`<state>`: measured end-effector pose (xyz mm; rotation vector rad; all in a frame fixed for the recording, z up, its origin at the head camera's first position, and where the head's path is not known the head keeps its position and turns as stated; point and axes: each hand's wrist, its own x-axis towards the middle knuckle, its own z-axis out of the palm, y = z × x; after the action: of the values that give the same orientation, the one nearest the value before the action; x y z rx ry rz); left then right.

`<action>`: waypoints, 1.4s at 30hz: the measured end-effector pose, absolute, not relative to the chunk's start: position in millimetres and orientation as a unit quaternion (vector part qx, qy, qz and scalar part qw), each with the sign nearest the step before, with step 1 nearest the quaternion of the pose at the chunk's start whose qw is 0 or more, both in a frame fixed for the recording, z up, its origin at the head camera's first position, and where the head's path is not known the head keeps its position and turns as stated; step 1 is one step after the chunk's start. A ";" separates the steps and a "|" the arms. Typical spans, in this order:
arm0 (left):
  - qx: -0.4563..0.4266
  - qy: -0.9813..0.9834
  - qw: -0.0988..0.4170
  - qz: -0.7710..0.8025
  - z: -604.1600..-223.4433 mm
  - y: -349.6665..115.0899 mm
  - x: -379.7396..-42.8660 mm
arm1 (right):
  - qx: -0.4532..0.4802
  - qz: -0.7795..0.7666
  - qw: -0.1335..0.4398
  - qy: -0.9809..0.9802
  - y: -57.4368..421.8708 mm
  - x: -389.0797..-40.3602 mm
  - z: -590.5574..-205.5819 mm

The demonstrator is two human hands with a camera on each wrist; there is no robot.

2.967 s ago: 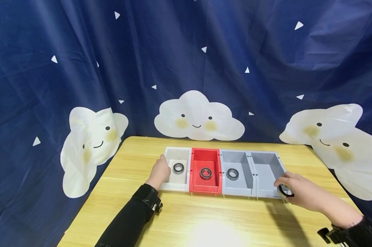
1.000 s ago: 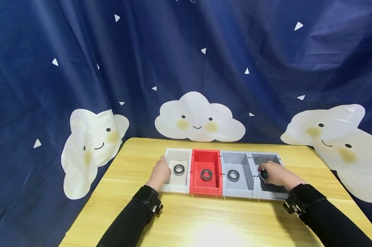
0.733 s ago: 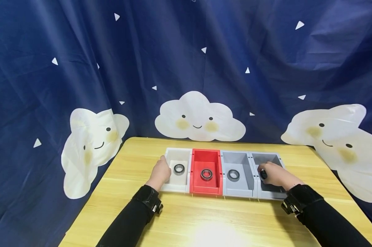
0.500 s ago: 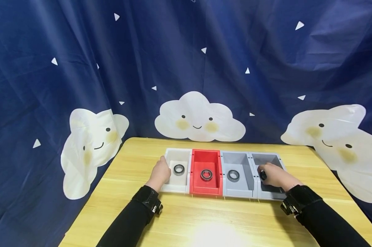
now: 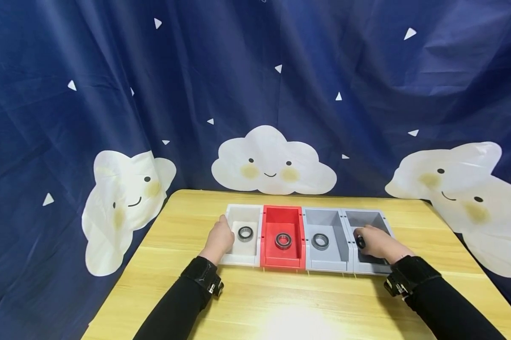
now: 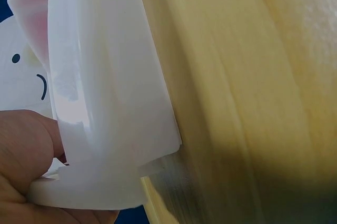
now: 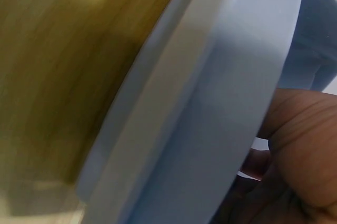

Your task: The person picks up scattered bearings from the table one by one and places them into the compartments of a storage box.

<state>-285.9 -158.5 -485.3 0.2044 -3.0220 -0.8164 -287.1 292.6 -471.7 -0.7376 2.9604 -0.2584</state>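
My left hand grips the left wall of the white bin at the left end of a joined row. In the left wrist view the thumb lies against one side of that wall, with fingers curling beneath its edge. My right hand is down inside the rightmost grey bin, fingers curled round a dark ring bearing. Most of this bearing is hidden by the hand; in the right wrist view the bin's front wall covers it.
One bearing lies in the white bin, another bearing in the red bin, and a third bearing in the left grey bin. The bins stand on a wooden table before a dark blue curtain.
From beyond the row's right front corner, my right hand has moved left into the rightmost grey bin with its bearing. In the last second it barely shifts. My left hand stays on the white bin.
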 end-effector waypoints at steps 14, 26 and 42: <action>0.065 -0.962 -0.002 -0.266 -484.0 -157.2 -287.5 | -0.230 -0.082 0.049 0.968 294.0 -286.6 -470.8; 0.063 -0.964 -0.002 -0.260 -481.9 -155.5 -288.0 | -0.228 -0.091 0.051 0.968 295.8 -287.9 -470.3; 0.063 -0.962 0.011 -0.265 -484.2 -158.2 -284.5 | -0.218 -0.111 0.035 0.969 296.2 -271.7 -444.6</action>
<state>-284.5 -158.2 -484.2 0.1969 -3.0023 -0.8272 -271.7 296.2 -444.6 -0.6705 2.9782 -0.3415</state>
